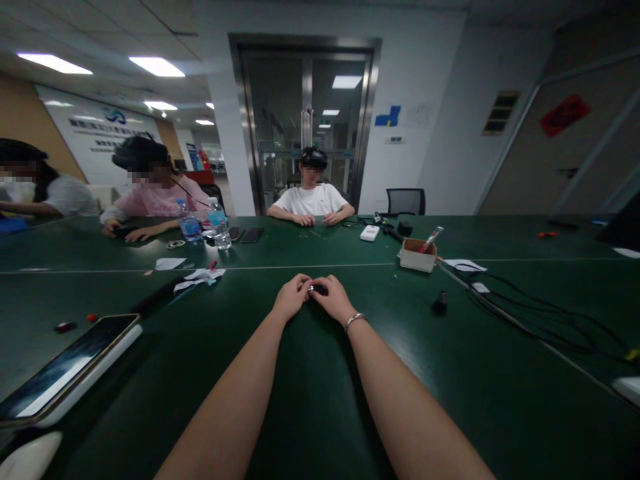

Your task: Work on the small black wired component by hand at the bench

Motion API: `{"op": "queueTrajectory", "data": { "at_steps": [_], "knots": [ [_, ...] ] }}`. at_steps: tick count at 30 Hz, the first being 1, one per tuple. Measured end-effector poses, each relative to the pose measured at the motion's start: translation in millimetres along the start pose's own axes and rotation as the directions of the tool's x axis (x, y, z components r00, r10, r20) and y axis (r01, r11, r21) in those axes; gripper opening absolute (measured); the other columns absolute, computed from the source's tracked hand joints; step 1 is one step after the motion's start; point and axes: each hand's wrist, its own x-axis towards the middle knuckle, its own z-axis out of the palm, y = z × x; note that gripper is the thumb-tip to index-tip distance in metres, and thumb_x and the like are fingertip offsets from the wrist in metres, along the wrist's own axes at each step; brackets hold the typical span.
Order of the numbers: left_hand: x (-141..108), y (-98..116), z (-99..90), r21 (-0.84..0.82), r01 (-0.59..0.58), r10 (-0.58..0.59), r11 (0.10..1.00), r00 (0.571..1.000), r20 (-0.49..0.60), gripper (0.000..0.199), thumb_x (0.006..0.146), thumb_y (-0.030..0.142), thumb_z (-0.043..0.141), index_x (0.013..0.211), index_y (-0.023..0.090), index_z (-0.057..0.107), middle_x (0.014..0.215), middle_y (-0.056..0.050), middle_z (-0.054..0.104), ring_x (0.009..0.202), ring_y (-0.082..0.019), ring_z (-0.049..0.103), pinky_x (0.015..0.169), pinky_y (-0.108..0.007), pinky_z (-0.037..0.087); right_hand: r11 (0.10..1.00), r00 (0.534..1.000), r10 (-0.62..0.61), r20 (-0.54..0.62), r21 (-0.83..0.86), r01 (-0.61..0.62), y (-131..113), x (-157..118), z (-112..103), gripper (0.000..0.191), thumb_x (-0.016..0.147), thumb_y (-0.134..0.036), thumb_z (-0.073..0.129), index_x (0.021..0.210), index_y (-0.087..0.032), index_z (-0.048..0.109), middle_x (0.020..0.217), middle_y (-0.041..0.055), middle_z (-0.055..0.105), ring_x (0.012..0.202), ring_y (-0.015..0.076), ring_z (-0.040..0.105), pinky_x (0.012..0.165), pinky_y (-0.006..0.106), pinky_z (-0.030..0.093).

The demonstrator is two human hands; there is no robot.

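Note:
Both my arms reach forward over the dark green table (320, 373). My left hand (292, 295) and my right hand (333, 298) meet near its middle, fingertips close together. Between them is a small dark object (319, 290) with a shiny metallic end; its exact kind is too small to make out. The fingers of my right hand curl round its dark part. My left fingers are pinched at the shiny end, and what lies between them is partly hidden. A silver bracelet (355, 322) circles my right wrist.
A phone (75, 367) rests on a white block at left. Water bottles (219, 223) and crumpled paper (200, 279) lie beyond it. To the right are a small box (418, 257), a black cylindrical piece (440, 303) and black cables (530, 300). Several people sit across the table.

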Motion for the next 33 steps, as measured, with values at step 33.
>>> {"op": "queueTrajectory", "data": {
  "at_steps": [33],
  "knots": [
    [12.9,-17.8,3.4,-0.206,0.017,-0.013,0.978,1.000,0.018,0.026,0.084,0.036,0.047,0.098,0.018,0.060,0.066,0.001,0.059,0.059,-0.011,0.056,0.058,-0.023,0.044,0.998,0.998,0.062,-0.025,0.014,-0.062,2.1,2.9,2.3,0.022,0.075,-0.016,0.064,0.097,-0.019,0.068,0.088,0.0018,0.049,0.073,0.0121,0.050,0.074,0.028,0.046]
  ]
}}
